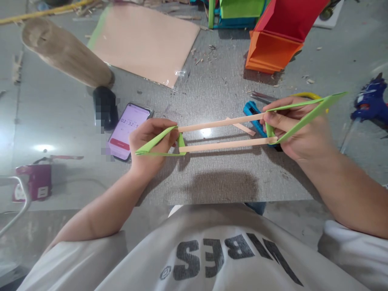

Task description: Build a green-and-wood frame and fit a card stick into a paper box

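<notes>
Between my hands, above the table, hangs a frame made of two green paper triangles joined by two peach strips. My left hand is closed on the left green triangle, its fingers reaching inside. At the other end, my right hand pinches the right green triangle near the strips' ends. A short loose peach strip lies below the frame. Partly covered by my right hand is a blue-handled tool, with scissors showing behind it.
A phone showing a timer lies left of my left hand. Beyond it are a dark object, a wooden cylinder and peach paper sheets. Orange and red folded paper stands at the back; a blue glue gun is far right.
</notes>
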### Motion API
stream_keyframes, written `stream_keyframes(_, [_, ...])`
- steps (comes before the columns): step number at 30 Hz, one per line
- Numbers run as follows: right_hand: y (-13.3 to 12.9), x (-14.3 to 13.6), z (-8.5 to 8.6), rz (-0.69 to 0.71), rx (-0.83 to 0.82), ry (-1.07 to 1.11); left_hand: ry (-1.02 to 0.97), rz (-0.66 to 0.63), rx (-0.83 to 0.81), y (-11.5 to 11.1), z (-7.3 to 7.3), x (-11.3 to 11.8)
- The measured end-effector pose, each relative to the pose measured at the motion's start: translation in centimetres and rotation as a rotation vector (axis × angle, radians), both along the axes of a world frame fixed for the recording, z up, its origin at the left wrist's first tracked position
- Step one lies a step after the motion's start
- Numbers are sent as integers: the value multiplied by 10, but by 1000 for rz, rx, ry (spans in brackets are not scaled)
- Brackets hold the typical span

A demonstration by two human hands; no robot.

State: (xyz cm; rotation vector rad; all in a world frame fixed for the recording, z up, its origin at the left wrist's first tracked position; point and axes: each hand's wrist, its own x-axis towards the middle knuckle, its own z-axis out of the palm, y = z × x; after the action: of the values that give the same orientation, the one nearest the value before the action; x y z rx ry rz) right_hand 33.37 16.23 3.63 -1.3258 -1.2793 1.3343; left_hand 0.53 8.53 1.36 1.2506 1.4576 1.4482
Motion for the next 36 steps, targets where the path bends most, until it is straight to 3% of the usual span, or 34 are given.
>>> stream_keyframes(9, [-1,2,3,28,21,-2,-46,35,46,1,-5,-4])
stream_keyframes(16, [1,6,-5,114,-23,64,83,31,81,4,-8,-8])
stream_keyframes(22, [0,5,-1,133,12,48,128,63,89,4,-13,-12])
stream_keyframes(27, [5,13,3,195,5,7,98,44,70,5,-9,-14])
stream_keyframes(36, [5,14,-1,182,24,-4,8,39,74,7,-3,-7])
